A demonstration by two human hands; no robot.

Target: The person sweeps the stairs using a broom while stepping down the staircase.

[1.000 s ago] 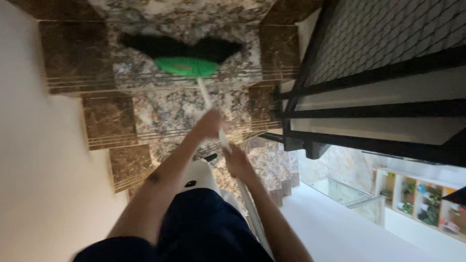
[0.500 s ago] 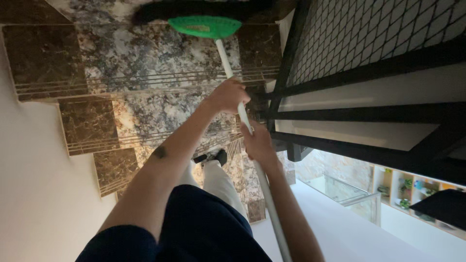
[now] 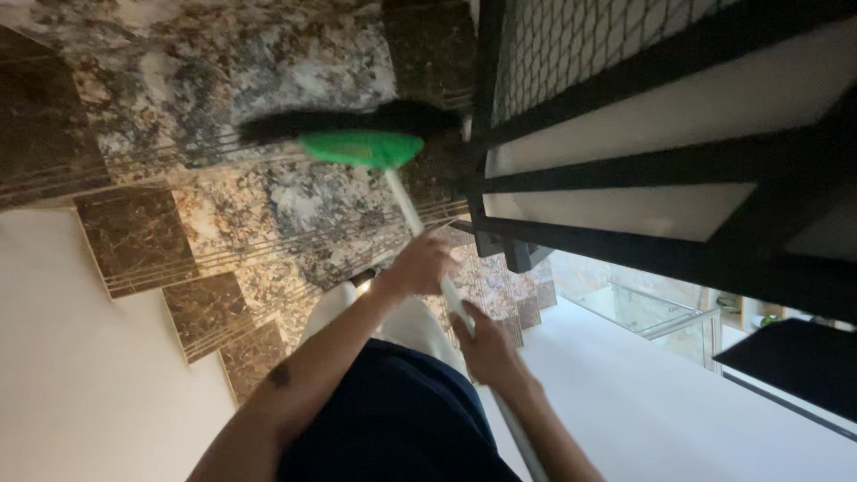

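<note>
From my remote seat, the marble staircase (image 3: 223, 80) fills the upper left of the view, its mottled grey-and-brown treads edged with dark brown border tiles and scored with fine grooves near each nosing. To its right rises a black metal railing (image 3: 625, 170) with a mesh panel, its thick bars crossing the upper right of the frame. A plain cream wall (image 3: 80, 375) flanks the steps along their left edge.

The person I follow wears a dark blue top (image 3: 393, 419) and pale trousers (image 3: 402, 321), seen from above. Their left hand (image 3: 420, 265) is wrapped around the broom's white handle (image 3: 402, 201) partway down its length; the right hand (image 3: 486, 344) grips the same handle nearer the body, fingers closed around it. The left forearm bears a small dark mark.

The broom (image 3: 357, 134) rests on a tread close to the stair's right edge, just beside the railing's foot. Its green plastic head (image 3: 361, 147) sits on the grooved nosing, with the black bristles (image 3: 357, 120) splayed across the marble above it, blurred in the frame.
</note>
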